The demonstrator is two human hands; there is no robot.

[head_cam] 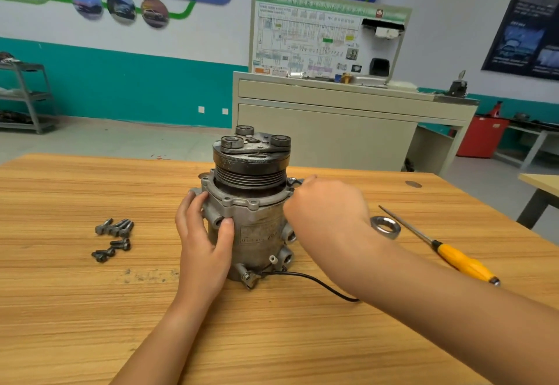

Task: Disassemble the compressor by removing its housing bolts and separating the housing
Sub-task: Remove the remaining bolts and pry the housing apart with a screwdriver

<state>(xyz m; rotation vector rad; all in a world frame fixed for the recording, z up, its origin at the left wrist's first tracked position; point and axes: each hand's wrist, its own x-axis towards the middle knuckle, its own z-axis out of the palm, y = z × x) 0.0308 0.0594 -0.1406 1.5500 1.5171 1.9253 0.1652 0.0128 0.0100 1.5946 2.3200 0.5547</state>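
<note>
The grey metal compressor (254,227) stands upright on the wooden table (90,309), its black pulley and clutch (250,155) on top. My left hand (202,233) holds the left side of the housing, thumb on the front and fingers round a lug below the flange. My right hand (326,209) is at the flange's right edge with fingers curled; what it pinches is hidden behind the hand. Several removed bolts (113,238) lie in a loose pile to the left.
A metal ring (385,227) and a yellow-handled screwdriver (447,251) lie right of the compressor. A black wire (317,283) runs from the compressor's base toward me. A beige training bench (348,118) stands beyond the table's far edge.
</note>
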